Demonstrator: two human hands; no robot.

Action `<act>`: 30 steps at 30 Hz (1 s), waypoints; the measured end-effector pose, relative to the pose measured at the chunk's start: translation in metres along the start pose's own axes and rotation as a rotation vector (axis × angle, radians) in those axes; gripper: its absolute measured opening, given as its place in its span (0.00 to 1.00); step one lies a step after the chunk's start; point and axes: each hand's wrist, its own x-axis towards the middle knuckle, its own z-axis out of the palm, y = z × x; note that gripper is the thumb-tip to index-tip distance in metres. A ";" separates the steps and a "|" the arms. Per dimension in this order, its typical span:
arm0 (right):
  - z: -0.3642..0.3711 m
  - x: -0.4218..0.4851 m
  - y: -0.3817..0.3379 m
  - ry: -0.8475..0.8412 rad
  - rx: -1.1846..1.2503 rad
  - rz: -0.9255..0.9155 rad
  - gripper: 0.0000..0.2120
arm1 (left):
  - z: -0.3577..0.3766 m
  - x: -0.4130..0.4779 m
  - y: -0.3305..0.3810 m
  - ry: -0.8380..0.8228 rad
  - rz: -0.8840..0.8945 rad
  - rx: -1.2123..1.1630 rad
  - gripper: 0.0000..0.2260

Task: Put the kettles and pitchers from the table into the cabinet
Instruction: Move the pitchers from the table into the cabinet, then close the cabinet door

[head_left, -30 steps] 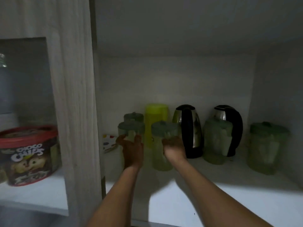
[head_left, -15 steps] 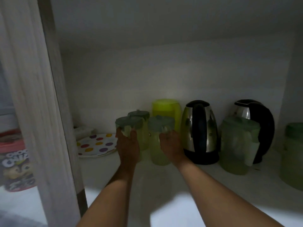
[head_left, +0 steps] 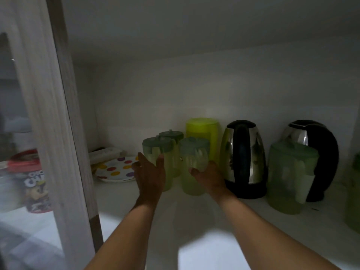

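Inside the dim cabinet, two small pale-green pitchers with grey-green lids stand side by side on the shelf (head_left: 194, 221). My left hand (head_left: 150, 172) lies against the front of the left pitcher (head_left: 157, 149) with its fingers spread apart. My right hand (head_left: 209, 177) wraps the right pitcher (head_left: 194, 152); its fingers show through the translucent wall. Behind them are a third small pitcher (head_left: 171, 134) and a yellow-green pitcher (head_left: 201, 129). To the right stand two steel-and-black kettles (head_left: 243, 154) (head_left: 315, 145) and a larger green pitcher (head_left: 290, 172).
A polka-dot plate (head_left: 116, 170) lies at the shelf's left, with a white tray (head_left: 106, 152) behind it. The wooden cabinet post (head_left: 58, 133) stands at left; a cereal tub (head_left: 31, 180) shows behind glass. Another green pitcher (head_left: 353, 191) is cut off at the right edge.
Both pitchers have come to rest on the shelf. My left hand's fingers have spread off the left pitcher. The view has drawn closer and shifted right.
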 end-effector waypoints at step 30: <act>-0.217 -0.505 -0.068 0.836 -0.881 0.321 0.21 | -0.169 -0.363 0.070 -0.873 0.604 -0.242 0.25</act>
